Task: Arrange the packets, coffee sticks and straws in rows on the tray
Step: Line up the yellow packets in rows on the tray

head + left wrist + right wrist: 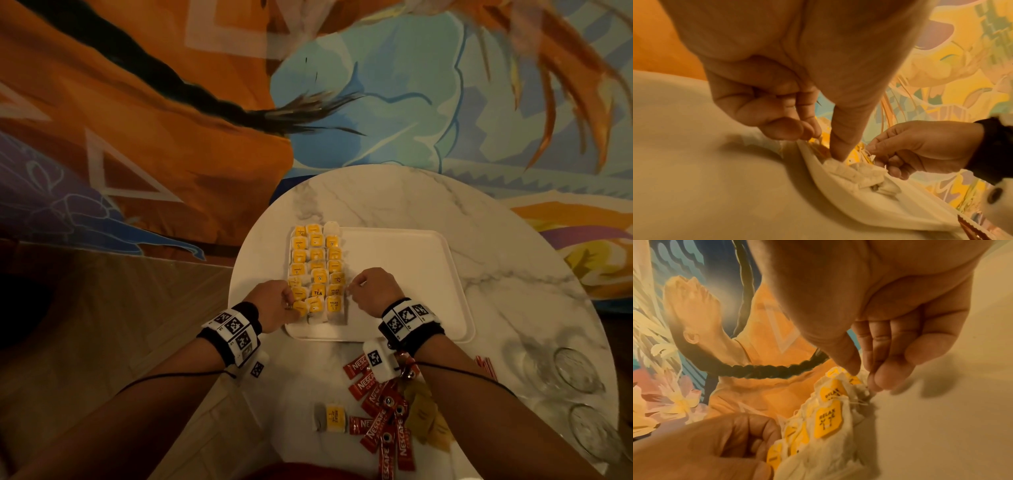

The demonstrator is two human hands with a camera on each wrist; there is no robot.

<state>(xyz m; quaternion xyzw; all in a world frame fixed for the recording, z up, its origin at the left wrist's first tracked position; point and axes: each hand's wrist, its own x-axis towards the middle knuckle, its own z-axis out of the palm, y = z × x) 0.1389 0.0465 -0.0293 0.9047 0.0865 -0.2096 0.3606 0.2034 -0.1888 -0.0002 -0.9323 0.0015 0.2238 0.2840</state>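
A white tray [404,274] lies on the round marble table. Three rows of tea bags with yellow tags [317,270] fill its left part. At the near left corner of the rows my left hand [291,303] pinches a tea bag with thumb and curled fingers; the left wrist view shows that hand [824,142] at the tray rim [838,194]. My right hand [352,287] pinches the edge of a tea bag in the right row. In the right wrist view, this hand [863,378] grips just above the RELAX tags [828,421].
On the table in front of the tray lie one loose tea bag [330,416], a heap of red Nescafe sticks [380,414] and brown packets [424,421]. Two glasses [575,370] stand at the right edge. The tray's right half is bare.
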